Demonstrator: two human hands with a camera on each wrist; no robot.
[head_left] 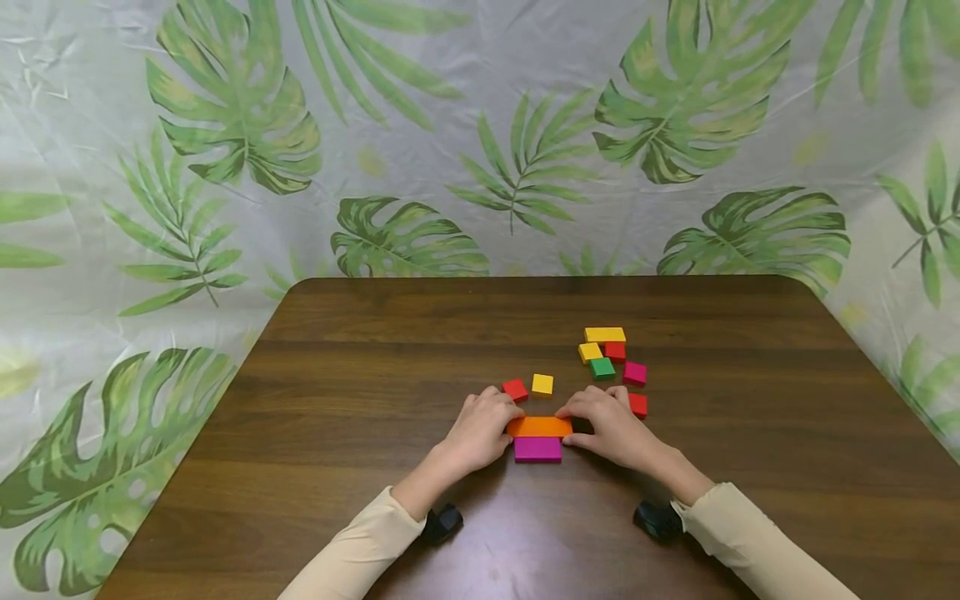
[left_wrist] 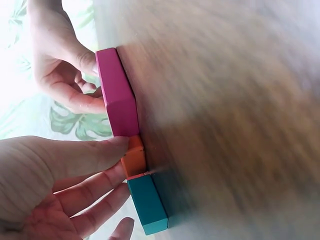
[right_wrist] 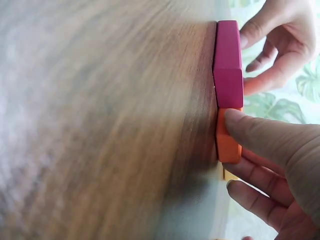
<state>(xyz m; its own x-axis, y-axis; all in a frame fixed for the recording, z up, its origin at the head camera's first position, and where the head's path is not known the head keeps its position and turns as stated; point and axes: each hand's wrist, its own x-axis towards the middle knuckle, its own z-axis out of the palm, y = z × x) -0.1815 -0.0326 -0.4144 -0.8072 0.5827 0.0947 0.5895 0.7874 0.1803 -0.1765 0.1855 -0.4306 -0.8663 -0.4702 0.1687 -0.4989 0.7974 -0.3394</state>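
Note:
An orange block (head_left: 539, 427) lies lengthwise on the table, its near long side against a magenta block (head_left: 537, 449). My left hand (head_left: 476, 429) pinches the orange block's left end between thumb and fingers. At the opposite end, my right hand (head_left: 609, 427) pinches it the same way. In the left wrist view, a teal block (left_wrist: 148, 205) stands just past the orange one, beside my left fingertips; the head view hides it behind that hand. A red block (head_left: 514, 390) and a small yellow block (head_left: 542, 384) sit just beyond my left fingers.
Past my right hand lies a loose group: a long yellow block (head_left: 604, 334), a small yellow one (head_left: 590, 352), a green one (head_left: 602, 368), a red one (head_left: 615, 351) and a magenta one (head_left: 634, 373). Another red block (head_left: 638, 405) is partly behind that hand. A leaf-print sheet (head_left: 405, 167) hangs behind the table.

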